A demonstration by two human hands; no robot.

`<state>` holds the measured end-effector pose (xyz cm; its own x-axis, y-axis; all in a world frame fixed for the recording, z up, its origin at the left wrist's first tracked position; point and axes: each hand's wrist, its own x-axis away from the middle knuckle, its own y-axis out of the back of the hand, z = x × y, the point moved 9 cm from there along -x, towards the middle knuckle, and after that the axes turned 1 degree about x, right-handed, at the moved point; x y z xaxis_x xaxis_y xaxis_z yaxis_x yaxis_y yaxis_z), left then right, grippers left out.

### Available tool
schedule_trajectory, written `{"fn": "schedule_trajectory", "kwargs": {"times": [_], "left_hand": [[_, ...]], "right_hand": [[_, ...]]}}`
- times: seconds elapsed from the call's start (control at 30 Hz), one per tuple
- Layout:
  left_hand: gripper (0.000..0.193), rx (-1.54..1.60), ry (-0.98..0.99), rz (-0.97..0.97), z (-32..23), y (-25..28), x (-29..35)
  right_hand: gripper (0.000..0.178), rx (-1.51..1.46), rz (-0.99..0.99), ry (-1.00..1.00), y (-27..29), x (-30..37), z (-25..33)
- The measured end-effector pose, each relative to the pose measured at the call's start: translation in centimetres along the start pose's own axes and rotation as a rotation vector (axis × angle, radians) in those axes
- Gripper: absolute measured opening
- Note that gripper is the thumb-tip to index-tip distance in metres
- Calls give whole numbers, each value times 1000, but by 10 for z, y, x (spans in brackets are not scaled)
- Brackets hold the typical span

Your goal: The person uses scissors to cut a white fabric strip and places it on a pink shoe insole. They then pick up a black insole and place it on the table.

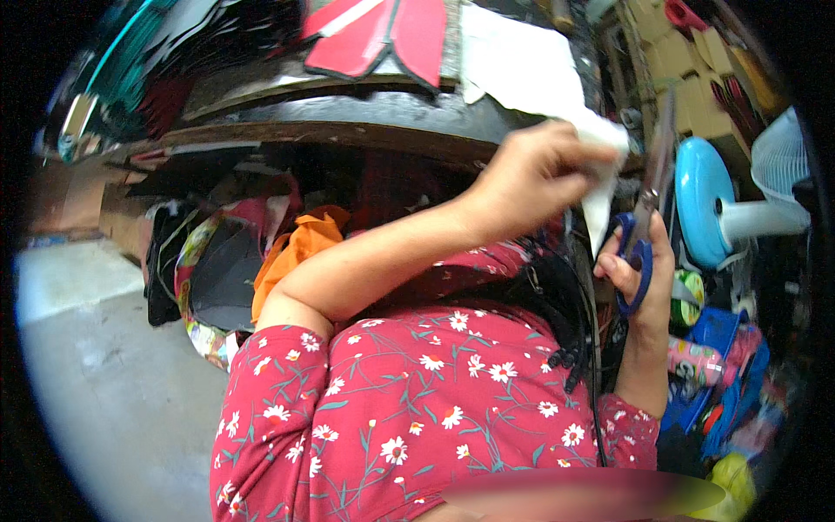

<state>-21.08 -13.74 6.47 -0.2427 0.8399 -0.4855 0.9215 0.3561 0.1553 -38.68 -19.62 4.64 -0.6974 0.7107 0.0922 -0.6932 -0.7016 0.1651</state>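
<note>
Head view: the left hand (552, 170) is pinching a white sheet (522, 65), and the right hand (639, 261) is gripping blue-handled scissors (646, 207).
A fan (700, 204) with a light-blue round base is standing just right of the scissors, red panels (417, 43) with black edging are lying on the surface (348, 109), and orange cloth (300, 252) is bulging below it. The left forearm (391, 252) is covering part of that cloth and the dark clutter behind; a blurred patch is masking the lower edge, and whether the scissors' blades are parting is hard to tell. The sheet is running off the surface to the pinching fingers, partly hidden there, and is dangling in a narrow point beside the scissors, whose grey blades are pointing upward.
</note>
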Motion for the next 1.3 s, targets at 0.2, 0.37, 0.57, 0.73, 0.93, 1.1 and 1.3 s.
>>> {"fn": "schedule_trajectory", "kwargs": {"times": [0.2, 0.37, 0.57, 0.73, 0.93, 1.1, 1.3], "left_hand": [[38, 374, 79, -174, 8, 36, -12], [57, 274, 106, -148, 9, 25, -9], [78, 244, 71, -130, 6, 21, -5], [84, 286, 14, -140, -1, 21, -5], [90, 403, 101, -112, 8, 18, -2], [106, 253, -22, -94, -2, 10, 3], [106, 287, 29, -102, 4, 5, 5]], "right_hand": [[60, 26, 194, -104, 9, 15, -26], [43, 245, 156, -139, 13, 21, -34], [45, 194, 179, -131, 4, 22, -30], [43, -10, 170, -225, 1, 31, -36], [40, -51, 175, -228, -1, 33, -40], [38, -17, 213, -119, -7, 28, -36], [44, -142, 203, -192, -10, 36, -40]]}}
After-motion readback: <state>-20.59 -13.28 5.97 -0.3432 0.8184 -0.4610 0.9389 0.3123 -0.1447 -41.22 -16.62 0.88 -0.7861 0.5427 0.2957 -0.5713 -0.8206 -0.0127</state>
